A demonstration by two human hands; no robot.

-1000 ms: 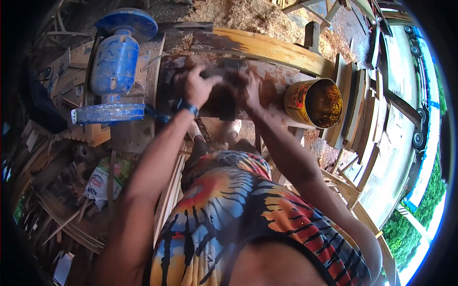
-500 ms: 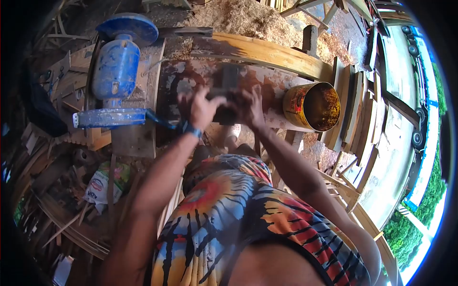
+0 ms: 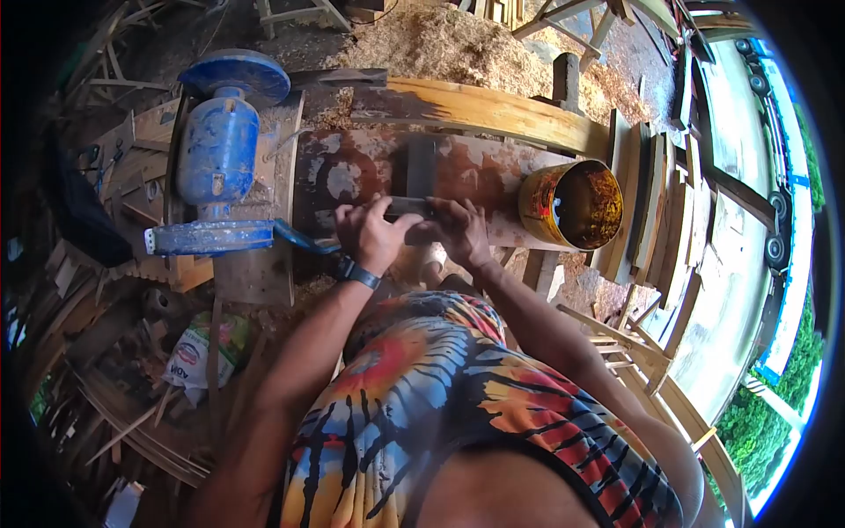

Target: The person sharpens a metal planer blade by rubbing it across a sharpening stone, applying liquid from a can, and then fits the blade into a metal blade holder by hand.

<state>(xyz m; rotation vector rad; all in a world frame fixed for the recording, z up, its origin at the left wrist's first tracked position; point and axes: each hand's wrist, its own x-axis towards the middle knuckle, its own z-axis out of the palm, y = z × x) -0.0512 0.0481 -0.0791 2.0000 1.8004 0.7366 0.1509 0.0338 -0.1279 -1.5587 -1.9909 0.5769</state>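
My left hand (image 3: 373,236), with a dark watch at the wrist, grips one end of a small dark flat piece (image 3: 407,208). My right hand (image 3: 459,232) has its fingers closed on the other end. What kind of piece it is I cannot make out. Both hands are at the near edge of a stained, reddish-brown bench (image 3: 352,167). Just beyond them a dark rectangular slab (image 3: 422,163) lies on the bench, its near end close to the held piece. Right of my right hand stands a yellow, stained open tin (image 3: 541,201).
To the left sits a blue bench grinder-like machine (image 3: 214,158) with a disc at each end. A long wooden plank (image 3: 502,106) runs along the bench's far side. Stacked boards (image 3: 647,194) stand at the right, and sawdust (image 3: 440,44) covers the floor beyond. A printed bag (image 3: 195,354) lies lower left.
My hands have come slightly nearer my body and closer together, with their fingers now closed on the dark piece. The dark slab shows more plainly. The view has shifted slightly.
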